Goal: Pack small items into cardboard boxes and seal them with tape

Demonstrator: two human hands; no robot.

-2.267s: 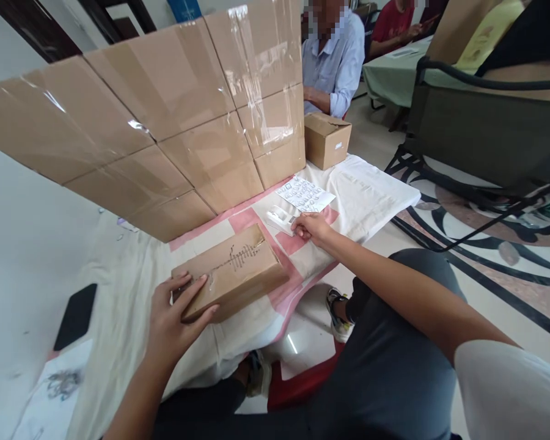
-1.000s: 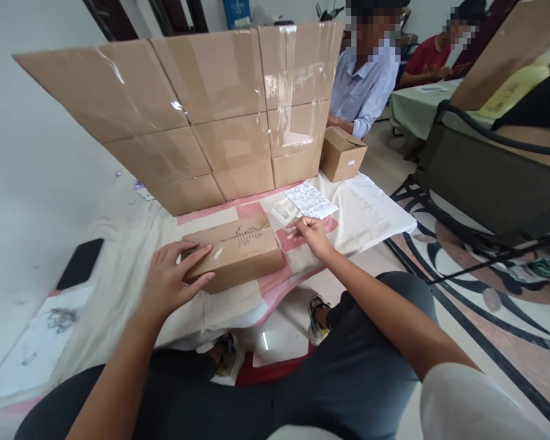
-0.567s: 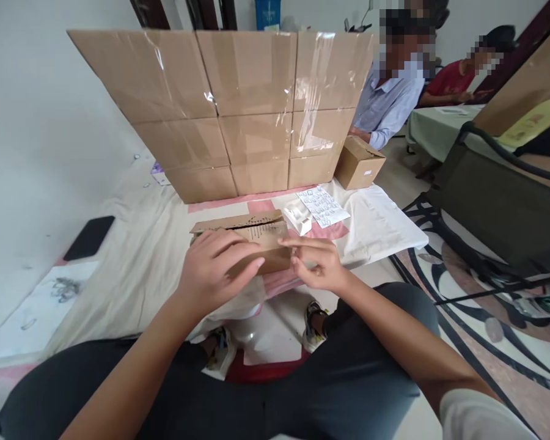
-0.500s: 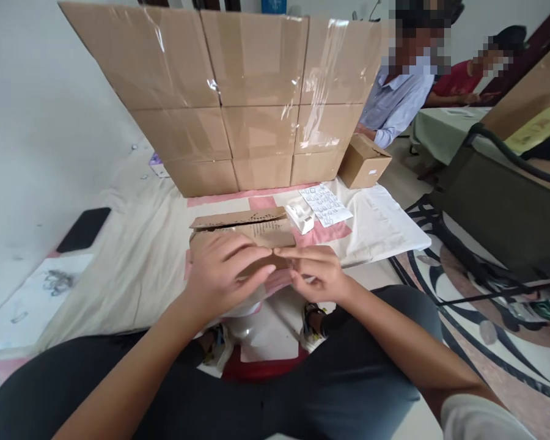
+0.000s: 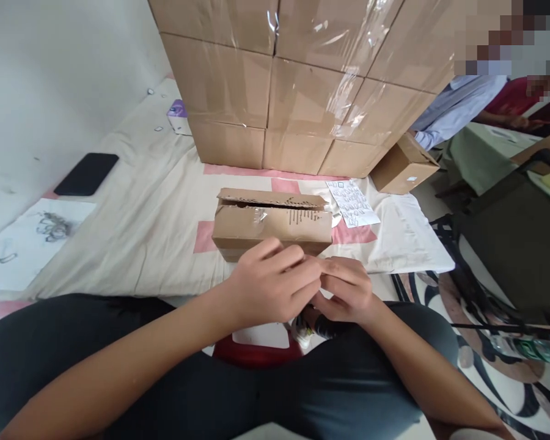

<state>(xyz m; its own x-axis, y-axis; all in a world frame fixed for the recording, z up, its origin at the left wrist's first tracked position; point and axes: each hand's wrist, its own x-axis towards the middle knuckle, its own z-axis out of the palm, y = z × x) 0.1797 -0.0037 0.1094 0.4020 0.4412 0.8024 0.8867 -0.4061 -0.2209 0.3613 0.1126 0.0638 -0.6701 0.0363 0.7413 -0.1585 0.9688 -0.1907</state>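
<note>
My left hand (image 5: pixel 277 281) is closed, its fingertips meeting those of my right hand (image 5: pixel 346 287) just in front of a cardboard box. The right hand's fingers are curled in a pinch. Whatever lies between the fingertips is too small or hidden to make out. Behind the hands, the brown cardboard box (image 5: pixel 270 226) rests on the cloth-covered surface, a narrow gap between its top flaps and a strip of shiny tape on it. A sheet with handwritten marks (image 5: pixel 354 205) lies to the right of the box.
A wall of taped cardboard boxes (image 5: pixel 302 91) stands at the back. Another carton (image 5: pixel 406 164) is on the right, near a person in a light shirt (image 5: pixel 462 107). A black phone-like slab (image 5: pixel 87 174) and a drawing (image 5: pixel 55 227) lie left. A dark chair (image 5: pixel 513 238) is at right.
The view has tilted down and shifted. Both hands have moved from over the box's front to nearer me, and my left fingers, spread before, are now curled. More of the box shows.
</note>
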